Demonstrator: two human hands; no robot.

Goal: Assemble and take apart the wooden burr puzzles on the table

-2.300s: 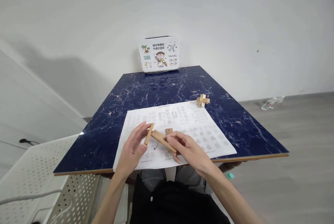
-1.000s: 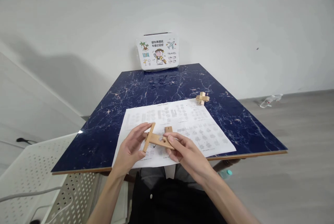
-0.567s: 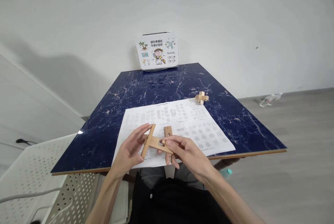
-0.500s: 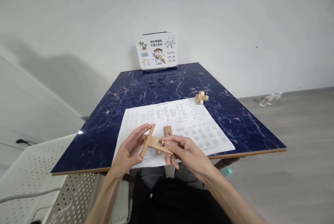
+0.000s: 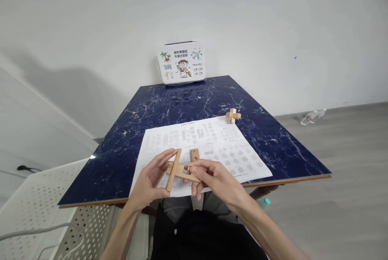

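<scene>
My left hand (image 5: 151, 180) pinches a narrow wooden puzzle bar (image 5: 173, 171) by its two ends, between thumb and fingertips. My right hand (image 5: 214, 177) has thumb and fingers closed on a flat wooden puzzle piece (image 5: 182, 170) with a cut-out. The bar crosses this flat piece, whose marked left end sticks out past it. Just beyond my right fingers another wooden piece (image 5: 194, 154) with a hole shows; its near end is hidden by the hand. Beneath them lies a printed paper sheet (image 5: 163, 135) with rows of faint diagrams.
An interlocked wooden cross puzzle (image 5: 233, 116) sits at the sheet's far right corner. On the blue marbled table (image 5: 182, 102), a white cartoon-printed case (image 5: 182, 64) leans against the wall. A white perforated surface (image 5: 36, 191) stands at left; a clear bottle (image 5: 312, 116) lies on the floor.
The bar has shifted right along the flat piece, so the marked end now shows on its left side. My left thumb has moved slightly down and right.
</scene>
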